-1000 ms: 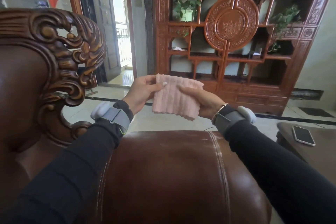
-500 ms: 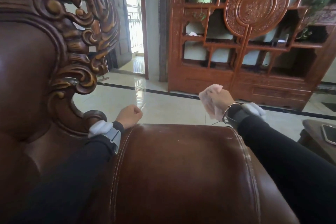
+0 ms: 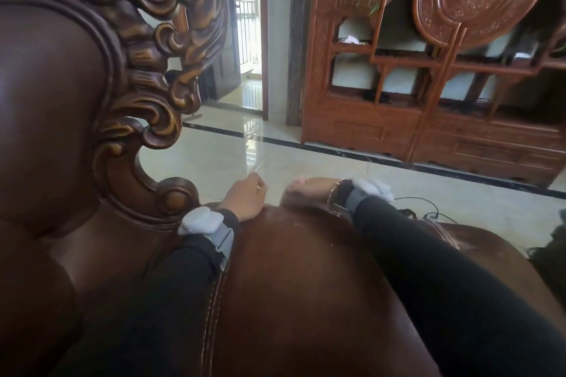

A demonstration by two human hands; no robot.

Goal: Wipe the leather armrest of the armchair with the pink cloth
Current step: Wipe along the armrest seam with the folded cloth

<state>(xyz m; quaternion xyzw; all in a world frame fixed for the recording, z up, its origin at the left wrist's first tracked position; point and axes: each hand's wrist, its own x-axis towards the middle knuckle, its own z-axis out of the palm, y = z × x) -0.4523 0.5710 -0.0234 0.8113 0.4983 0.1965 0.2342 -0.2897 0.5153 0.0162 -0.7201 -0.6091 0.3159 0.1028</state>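
The brown leather armrest [image 3: 300,278] fills the lower middle of the head view. My left hand [image 3: 246,197] rests as a loose fist on its far left edge, beside the carved wooden scroll, and holds nothing. My right hand [image 3: 309,190] lies palm down on the far end of the armrest, pressing the pink cloth [image 3: 295,183]. Only a small pink edge of the cloth shows past my fingers; the rest is hidden under the hand. Both wrists wear grey bands with white pads.
The carved wooden frame [image 3: 147,76] and the leather backrest [image 3: 46,119] of the armchair rise at the left. A tall carved wooden cabinet [image 3: 428,76] stands across the shiny tiled floor [image 3: 232,156]. Thin cables [image 3: 428,208] lie on the floor at the right.
My left hand let go of the cloth and dropped to the armrest's left edge. My right hand bunched the cloth and brought it down onto the armrest's far end.
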